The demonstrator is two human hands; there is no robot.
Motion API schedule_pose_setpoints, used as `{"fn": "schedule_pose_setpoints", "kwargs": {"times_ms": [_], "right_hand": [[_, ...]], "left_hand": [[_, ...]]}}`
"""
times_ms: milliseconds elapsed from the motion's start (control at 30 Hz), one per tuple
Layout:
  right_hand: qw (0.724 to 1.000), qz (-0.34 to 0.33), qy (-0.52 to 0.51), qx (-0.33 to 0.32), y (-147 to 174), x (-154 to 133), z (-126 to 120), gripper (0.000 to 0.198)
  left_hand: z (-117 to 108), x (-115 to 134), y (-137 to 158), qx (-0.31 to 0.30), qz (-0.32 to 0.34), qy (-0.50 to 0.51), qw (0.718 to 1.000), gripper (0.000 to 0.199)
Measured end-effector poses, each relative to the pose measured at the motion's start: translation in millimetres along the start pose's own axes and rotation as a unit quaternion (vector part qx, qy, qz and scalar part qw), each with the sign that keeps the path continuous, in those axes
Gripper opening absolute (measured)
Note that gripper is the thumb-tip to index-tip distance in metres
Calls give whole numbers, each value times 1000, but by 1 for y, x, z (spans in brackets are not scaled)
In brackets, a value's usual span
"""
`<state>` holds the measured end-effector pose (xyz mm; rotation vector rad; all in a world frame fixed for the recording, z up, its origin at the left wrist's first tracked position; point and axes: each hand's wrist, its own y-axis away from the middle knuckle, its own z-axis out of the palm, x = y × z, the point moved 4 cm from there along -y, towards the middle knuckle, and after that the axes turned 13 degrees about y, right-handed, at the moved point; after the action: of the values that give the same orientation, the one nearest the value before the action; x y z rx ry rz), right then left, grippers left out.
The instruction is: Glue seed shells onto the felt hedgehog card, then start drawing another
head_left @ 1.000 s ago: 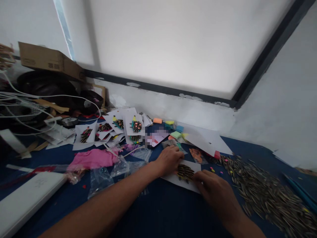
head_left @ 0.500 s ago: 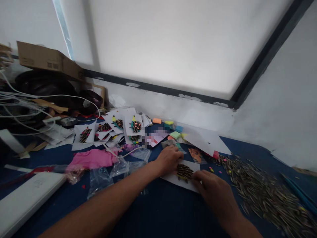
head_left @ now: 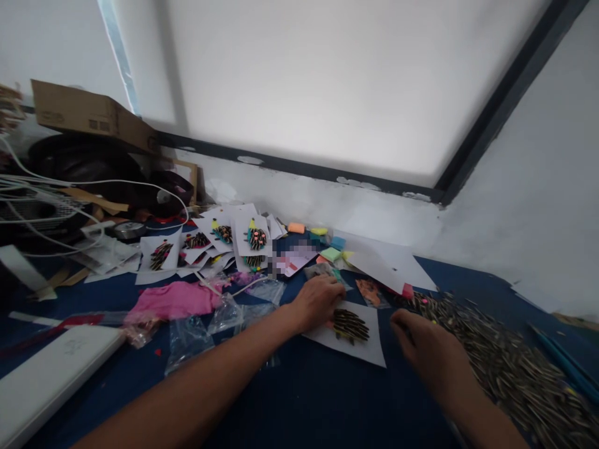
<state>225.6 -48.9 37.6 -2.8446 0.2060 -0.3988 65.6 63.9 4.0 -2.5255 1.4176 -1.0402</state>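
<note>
As the left hand [head_left: 322, 300] touches one sheet [head_left: 373, 351] bearing one hedgehog [head_left: 350, 324], the right hand [head_left: 428, 343] curls nearby, grips unclear.

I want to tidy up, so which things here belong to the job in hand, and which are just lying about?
Likely in use:
white paper bearing seeds, under left hand
striped seed pile, beside right hand

Likely lying about:
cardboard box
phone

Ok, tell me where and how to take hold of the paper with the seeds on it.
Probably pinch the paper by its bare near-right corner, coming from the right: the seeds sit inward, and the left hand covers its far-left part.
</note>
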Motion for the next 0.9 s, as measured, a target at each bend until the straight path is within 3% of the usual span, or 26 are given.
{"fn": "schedule_pose_setpoints", "kwargs": {"times_ms": [267, 500, 700, 767, 900], "right_hand": [[1000, 1, 24, -8, 0, 0, 6, 20], [989, -85, -22, 119, 2, -13, 10, 26], [988, -107, -19, 112, 4, -17, 18, 29], [989, -108, -13, 102, 4, -17, 19, 30], [991, -101, -11, 89, 4, -17, 19, 33]], "left_hand": [[-4, 0, 0, 22, -14, 6, 1000, 24], [-6, -6, -1, 47, -42, 29, 998, 27], [-15, 5, -3, 100, -31, 119, 987, 24], [-21, 9, -7, 133, -43, 227, 964, 21], [-37, 12, -14, 169, -131, 478, 852, 17]]}}
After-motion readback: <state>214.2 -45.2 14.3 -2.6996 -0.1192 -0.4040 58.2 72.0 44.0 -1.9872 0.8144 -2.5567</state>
